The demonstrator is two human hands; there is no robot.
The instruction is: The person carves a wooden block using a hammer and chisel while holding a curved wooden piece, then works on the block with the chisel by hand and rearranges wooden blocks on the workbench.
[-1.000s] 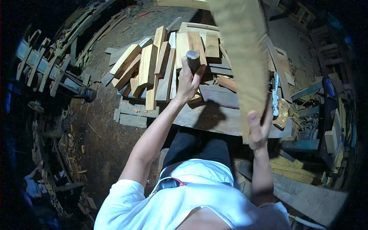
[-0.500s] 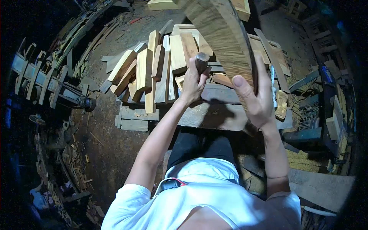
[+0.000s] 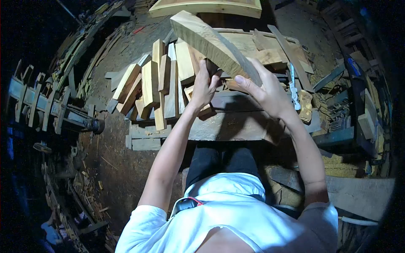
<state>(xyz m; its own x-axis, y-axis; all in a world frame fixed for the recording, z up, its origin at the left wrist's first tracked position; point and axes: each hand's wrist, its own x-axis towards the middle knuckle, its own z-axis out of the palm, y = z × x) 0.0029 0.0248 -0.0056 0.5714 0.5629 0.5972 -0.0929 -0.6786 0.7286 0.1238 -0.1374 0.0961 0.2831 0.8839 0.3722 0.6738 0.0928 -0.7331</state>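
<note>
A thick curved wooden board (image 3: 215, 44) is held up and tilted in front of me, its far end to the upper left. My right hand (image 3: 270, 90) grips its near end, thumb on the near face and fingers behind. Beneath the board, my left hand (image 3: 204, 86) is closed around a short dark round tool, now mostly hidden by the board and the fingers. Just left of that hand lie several cut wooden blocks (image 3: 150, 84), stacked and leaning on the low bench (image 3: 236, 128).
A large wooden piece (image 3: 206, 8) lies on the floor beyond the bench. A pale blue-white tool (image 3: 293, 90) and a rough yellowish block (image 3: 305, 107) sit at the bench's right end. Clamp-like racks (image 3: 42, 101) stand at the left, with dark machinery (image 3: 358, 97) at the right.
The board has tipped over to the left and its far end has come lower. My right hand has moved slightly left. The left hand's tool has gone mostly out of sight behind the board.
</note>
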